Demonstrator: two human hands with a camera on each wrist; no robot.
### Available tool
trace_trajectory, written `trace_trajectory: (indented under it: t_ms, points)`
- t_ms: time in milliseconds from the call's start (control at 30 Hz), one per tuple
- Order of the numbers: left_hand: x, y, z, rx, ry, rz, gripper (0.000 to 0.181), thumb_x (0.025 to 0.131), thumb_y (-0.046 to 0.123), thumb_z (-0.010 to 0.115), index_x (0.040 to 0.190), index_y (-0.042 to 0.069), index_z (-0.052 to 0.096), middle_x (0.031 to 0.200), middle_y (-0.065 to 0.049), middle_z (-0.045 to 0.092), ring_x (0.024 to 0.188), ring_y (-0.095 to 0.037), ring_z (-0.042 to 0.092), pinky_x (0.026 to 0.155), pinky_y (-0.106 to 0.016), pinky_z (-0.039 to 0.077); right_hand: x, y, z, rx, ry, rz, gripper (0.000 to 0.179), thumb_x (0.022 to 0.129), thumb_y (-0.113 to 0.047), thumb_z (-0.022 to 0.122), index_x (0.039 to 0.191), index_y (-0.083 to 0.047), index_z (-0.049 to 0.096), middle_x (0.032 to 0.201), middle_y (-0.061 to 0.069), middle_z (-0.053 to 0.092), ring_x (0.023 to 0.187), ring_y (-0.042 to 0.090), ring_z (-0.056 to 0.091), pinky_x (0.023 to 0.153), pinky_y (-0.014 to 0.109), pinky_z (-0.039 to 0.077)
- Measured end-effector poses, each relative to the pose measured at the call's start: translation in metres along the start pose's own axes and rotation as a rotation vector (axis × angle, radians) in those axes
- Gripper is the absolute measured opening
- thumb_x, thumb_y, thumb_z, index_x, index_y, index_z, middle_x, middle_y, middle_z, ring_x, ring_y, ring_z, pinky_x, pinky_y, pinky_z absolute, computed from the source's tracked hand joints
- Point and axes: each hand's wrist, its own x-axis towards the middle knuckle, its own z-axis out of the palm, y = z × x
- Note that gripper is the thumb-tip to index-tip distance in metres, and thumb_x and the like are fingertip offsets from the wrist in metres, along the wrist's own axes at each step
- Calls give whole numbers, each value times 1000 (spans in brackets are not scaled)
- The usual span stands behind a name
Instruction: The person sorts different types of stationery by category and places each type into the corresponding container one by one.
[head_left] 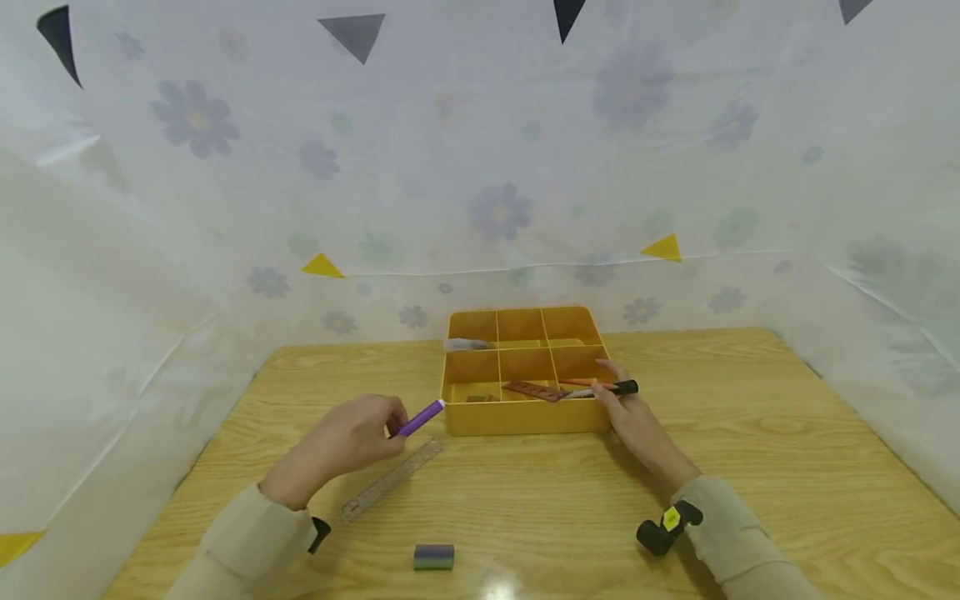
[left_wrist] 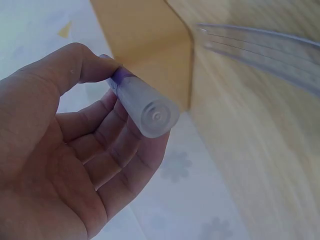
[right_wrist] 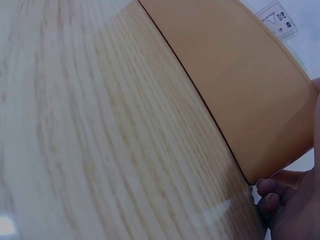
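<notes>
My left hand (head_left: 356,433) pinches a purple marker (head_left: 422,417) between thumb and fingers, its white tip right at the front left corner of a yellow compartment box (head_left: 525,419). In the left wrist view, the marker's whitish round end (left_wrist: 157,117) faces the camera. My right hand (head_left: 637,425) grips the box's front right corner, with the thumb at the front rim. The right wrist view shows curled fingertips (right_wrist: 268,200) at the box's lower corner. Beside that thumb, a black-ended pen-like tool (head_left: 622,387) lies across the box's right wall.
Inside the box are a brown strip with holes (head_left: 534,390), an orange pencil (head_left: 577,382) and a whitish item (head_left: 467,344). A clear ruler (head_left: 393,481) lies on the wooden table (head_left: 555,517) near my left hand. Closer stands a small purple-green block (head_left: 433,557). Patterned curtains (head_left: 480,150) surround the table.
</notes>
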Motion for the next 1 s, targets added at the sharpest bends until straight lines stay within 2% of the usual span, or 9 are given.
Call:
trace_trajectory:
  t_ms: [267, 367, 467, 567, 733, 833, 1000]
  points:
    - [22, 39, -14, -39, 6, 81, 6, 87, 19, 70, 92, 18, 68, 80, 11, 66, 57, -9, 47, 50, -23, 34, -1, -2, 0, -2, -4, 1, 57, 108, -43, 36, 157, -18, 19, 145, 34, 44, 139, 53, 36, 109, 71, 29]
    - [34, 57, -19, -69, 25, 129, 8, 89, 20, 69, 97, 17, 68, 84, 9, 67, 59, -9, 50, 51, -24, 38, -1, -3, 0, -2, 4, 3, 57, 108, -42, 37, 157, -19, 20, 144, 34, 46, 138, 52, 38, 109, 71, 30]
    - [49, 74, -21, -95, 51, 178, 11, 93, 21, 67, 102, 16, 69, 89, 7, 69, 67, -7, 57, 56, -25, 46, 0, -3, 0, 1, 8, 6, 58, 107, -43, 37, 157, -19, 20, 143, 33, 47, 138, 51, 38, 109, 70, 30]
    - [67, 90, -18, -62, 69, 227, 19, 95, 23, 66, 111, 14, 70, 93, 6, 71, 72, -4, 61, 60, -22, 49, 0, -2, 1, 4, 4, 14, 59, 107, -45, 36, 157, -19, 19, 144, 33, 45, 138, 51, 38, 110, 70, 29]
    - [90, 115, -10, 24, 92, 313, 26, 98, 22, 62, 121, 11, 68, 95, 3, 67, 71, -8, 55, 56, -19, 44, 0, -1, 4, 22, -1, 20, 59, 107, -44, 36, 157, -18, 19, 148, 34, 40, 138, 52, 37, 111, 70, 27]
    - [101, 128, -6, 7, 131, 348, 23, 97, 18, 62, 117, 9, 69, 96, -1, 65, 76, -12, 55, 61, -20, 46, 1, 0, 7, 21, -4, 26, 59, 107, -45, 37, 158, -19, 18, 148, 33, 41, 130, 51, 46, 104, 66, 37]
    - [118, 146, -1, -50, 182, 362, 20, 96, 18, 66, 115, 11, 67, 106, -2, 67, 89, -11, 65, 74, -20, 54, 3, -3, 10, 24, -7, 20, 57, 107, -43, 37, 157, -20, 20, 146, 31, 44, 128, 48, 49, 103, 63, 39]
